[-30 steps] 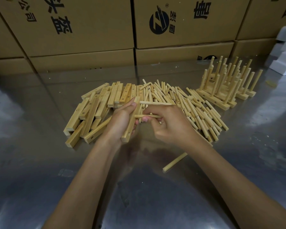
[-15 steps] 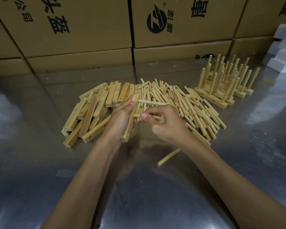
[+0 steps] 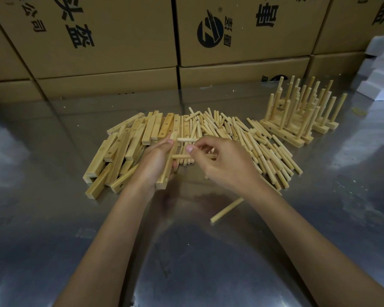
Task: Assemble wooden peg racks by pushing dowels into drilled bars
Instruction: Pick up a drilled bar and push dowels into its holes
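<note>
My left hand [image 3: 155, 160] grips the drilled bar [image 3: 167, 167]; one dowel [image 3: 186, 140] already projects from it beyond my left thumb. My right hand [image 3: 222, 162] pinches a second dowel [image 3: 181, 156] at the bar's face. Risk: angled entry jams the dowel; a loose pinch drops it.

A single wide-angle view from a camera worn on the person's head, looking forward and down. Both forearms enter from the bottom edge and reach away from the camera, so the left hand [image 3: 155, 160] and right hand [image 3: 226, 165] sit close, near the middle of the frame. The shiny surface [image 3: 53, 218] fills the lower two thirds. Stacked boxes [image 3: 120, 36] close off the far side along the top. Straight edges bow toward the corners.
</note>
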Demonstrator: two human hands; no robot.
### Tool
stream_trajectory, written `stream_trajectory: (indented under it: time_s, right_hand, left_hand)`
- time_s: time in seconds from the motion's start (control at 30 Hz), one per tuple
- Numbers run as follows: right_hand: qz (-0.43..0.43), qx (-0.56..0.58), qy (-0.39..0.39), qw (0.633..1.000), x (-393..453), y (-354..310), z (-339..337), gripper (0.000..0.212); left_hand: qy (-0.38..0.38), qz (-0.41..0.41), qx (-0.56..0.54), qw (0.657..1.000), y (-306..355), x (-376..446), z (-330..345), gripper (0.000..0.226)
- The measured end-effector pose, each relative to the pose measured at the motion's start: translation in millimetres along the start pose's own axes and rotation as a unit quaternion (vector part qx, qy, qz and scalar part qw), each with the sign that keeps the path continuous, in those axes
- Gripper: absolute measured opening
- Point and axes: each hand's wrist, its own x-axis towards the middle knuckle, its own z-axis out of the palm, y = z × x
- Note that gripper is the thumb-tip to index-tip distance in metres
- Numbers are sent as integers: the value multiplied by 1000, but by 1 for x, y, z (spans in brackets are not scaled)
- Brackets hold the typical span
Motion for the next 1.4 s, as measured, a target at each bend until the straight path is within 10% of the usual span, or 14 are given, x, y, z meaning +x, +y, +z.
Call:
stream_trajectory:
  time_s: [0.13,0.37,0.77,1.1,1.4]
  right_hand:
    - [12,-7,155,988,8,8,-17,25]
    - [176,156,-119,965,13,21,-25,37]
    - [133,102,-83,982,8,25,-10,35]
    - [65,74,-4,995,5,16,-6,33]
    - [178,174,-62,967,7,15,-9,38]
  left_hand:
    - [-11,-9,-24,1000,3,-1,-6,32]
    - [-104,59,117,986,4,-10,3,29]
    - [-151,138,244,948,-6,-8,11,41]
    - [-148,95,124,977,3,-12,8,37]
    - [-170,108,164,966,2,-11,10,40]
